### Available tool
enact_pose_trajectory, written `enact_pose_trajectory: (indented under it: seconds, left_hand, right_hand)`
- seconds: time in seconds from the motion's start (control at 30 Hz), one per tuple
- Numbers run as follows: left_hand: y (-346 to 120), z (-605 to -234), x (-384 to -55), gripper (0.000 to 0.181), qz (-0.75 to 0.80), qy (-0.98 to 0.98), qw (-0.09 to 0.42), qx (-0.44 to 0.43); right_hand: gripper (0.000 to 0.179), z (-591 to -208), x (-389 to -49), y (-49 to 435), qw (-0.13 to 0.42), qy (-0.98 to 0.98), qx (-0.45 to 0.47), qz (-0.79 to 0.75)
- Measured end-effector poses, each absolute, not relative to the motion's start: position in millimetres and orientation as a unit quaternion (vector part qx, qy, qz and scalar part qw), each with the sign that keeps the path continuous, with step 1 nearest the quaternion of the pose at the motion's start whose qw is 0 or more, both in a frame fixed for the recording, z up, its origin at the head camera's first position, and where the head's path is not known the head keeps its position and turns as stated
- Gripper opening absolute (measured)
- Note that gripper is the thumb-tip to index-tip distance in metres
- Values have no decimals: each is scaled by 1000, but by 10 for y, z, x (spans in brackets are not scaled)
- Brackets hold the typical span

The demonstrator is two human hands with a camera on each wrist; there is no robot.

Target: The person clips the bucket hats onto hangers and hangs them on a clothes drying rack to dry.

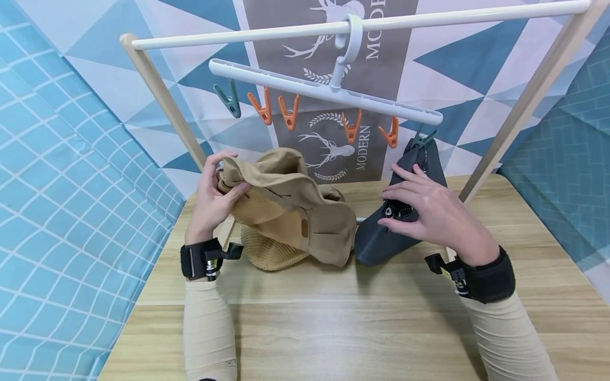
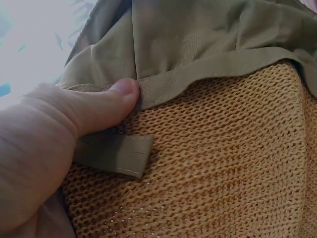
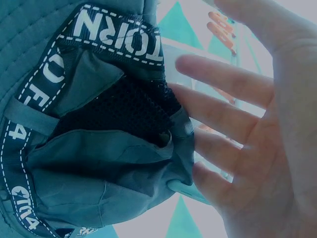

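My left hand (image 1: 214,196) pinches the edge of a tan sun hat (image 1: 329,227) between thumb and fingers. In the left wrist view, the thumb presses on its cloth band above a coarse-knit panel (image 2: 213,148), with a short cloth strap (image 2: 119,153) below. A dark blue-grey bucket hat (image 1: 381,248) hangs from a green clip (image 1: 423,138) at the hanger's right end. My right hand (image 1: 431,211) touches that hat with its fingers extended. The right wrist view shows the hat's inside, with a white-lettered band (image 3: 119,34) and dark mesh.
A white hanger (image 1: 329,94) hooks over the white rail (image 1: 452,20) of a wood-post rack. Several orange clips (image 1: 288,112) and another green clip (image 1: 230,99) hang along it. The rack stands on a wooden table (image 1: 333,328) before a patterned cloth backdrop.
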State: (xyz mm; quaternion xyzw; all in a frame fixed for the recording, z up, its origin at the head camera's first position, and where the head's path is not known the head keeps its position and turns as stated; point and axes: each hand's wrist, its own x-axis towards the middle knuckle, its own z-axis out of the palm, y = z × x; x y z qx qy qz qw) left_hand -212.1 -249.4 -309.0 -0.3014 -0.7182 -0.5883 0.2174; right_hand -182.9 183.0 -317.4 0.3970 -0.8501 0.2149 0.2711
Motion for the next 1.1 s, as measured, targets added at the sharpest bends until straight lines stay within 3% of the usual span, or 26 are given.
enact_pose_trajectory:
  seconds: [0.33,0.57,0.73,0.87,1.1]
  left_hand:
    - [-2378,-2919,-1910,63,-531,-731,265,-339]
    - [-2150,-2809,-1752,68,-513,-732,257,-368]
    - [-2029,-2774,-1692,68,-491,-736,260,-386]
    - [-1953,-2772,-1679,66,-467,-740,261,-407]
    - [-1878,-2767,-1693,62,-440,-749,265,-418]
  right_hand:
    - [73,-3134,-1747,1774,245,-845,383,281]
    - [94,-3068,-1626,1612,252,-814,388,352]
    - [107,-3063,-1566,1498,206,-789,401,417]
    - [112,-3069,-1534,1428,163,-776,409,451]
    - [113,-3071,-1517,1393,136,-777,406,462]
